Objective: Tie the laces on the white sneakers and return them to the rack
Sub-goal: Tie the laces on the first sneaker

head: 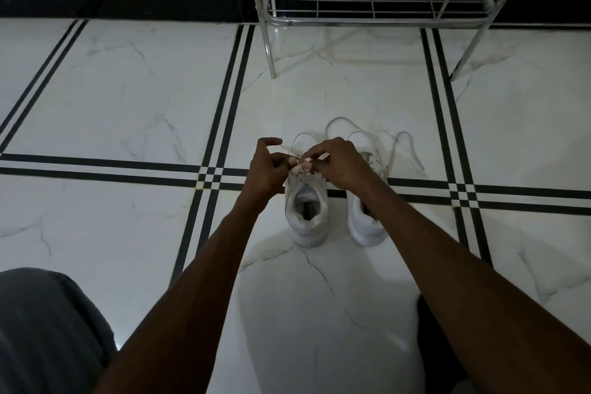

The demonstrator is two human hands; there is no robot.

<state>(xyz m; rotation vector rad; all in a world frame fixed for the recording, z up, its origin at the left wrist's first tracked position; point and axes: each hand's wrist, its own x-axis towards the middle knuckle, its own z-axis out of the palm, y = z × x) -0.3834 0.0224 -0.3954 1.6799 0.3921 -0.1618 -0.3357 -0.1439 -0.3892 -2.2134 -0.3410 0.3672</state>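
Observation:
Two white sneakers stand side by side on the tiled floor, heels toward me. Over the left sneaker [307,217] my left hand [270,169] and my right hand [339,165] meet, each pinching part of its white laces [302,166]. My fingers hide the knot area. The right sneaker [367,227] sits partly under my right forearm, and its loose laces [403,147] trail untied across the floor beyond its toe.
A metal wire shoe rack [371,6] stands against the wall straight ahead, its lower shelf bare. The floor is white marble tile with black stripes [224,99]. My grey-clad knee [48,329] fills the lower left corner.

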